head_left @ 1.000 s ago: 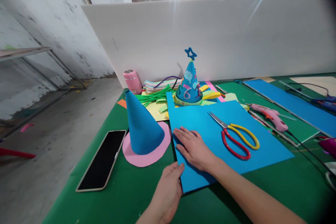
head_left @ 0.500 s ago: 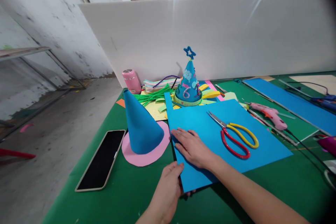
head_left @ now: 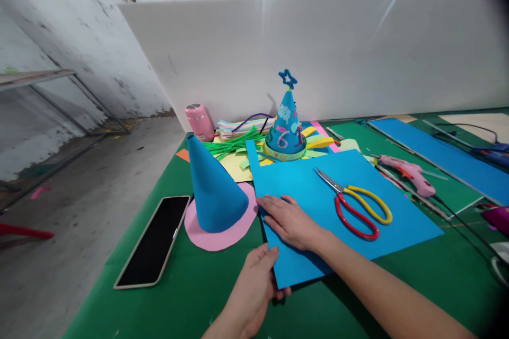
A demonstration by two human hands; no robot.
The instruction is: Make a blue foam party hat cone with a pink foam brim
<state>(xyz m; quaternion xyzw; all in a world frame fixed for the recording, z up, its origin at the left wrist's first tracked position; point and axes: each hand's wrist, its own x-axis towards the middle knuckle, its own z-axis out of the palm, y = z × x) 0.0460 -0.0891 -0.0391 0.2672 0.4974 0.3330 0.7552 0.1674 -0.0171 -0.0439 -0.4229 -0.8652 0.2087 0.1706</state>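
Note:
A large blue paper sheet (head_left: 314,190) lies on the green table (head_left: 186,296). My right hand (head_left: 288,220) rests flat on the sheet's left part, fingers stretched out. My left hand (head_left: 252,288) grips the sheet's near-left corner, thumb on top and fingertips curled under the edge. Red and yellow scissors (head_left: 356,206) lie on the sheet to the right of my right hand. A plain blue paper cone (head_left: 212,188) on a pink paper disc (head_left: 218,235) stands just left of the sheet.
A dark phone (head_left: 153,241) lies at the table's left edge. Behind the sheet stand a decorated blue party hat (head_left: 285,127), green pipe cleaners (head_left: 233,145), paper scraps and a pink bottle (head_left: 199,122). A pink glue gun (head_left: 409,175) lies right. A white board (head_left: 358,53) backs the table.
My left hand has curled its fingertips under the sheet's near corner and lifted that edge a little. The sheet and my right hand have shifted slightly left.

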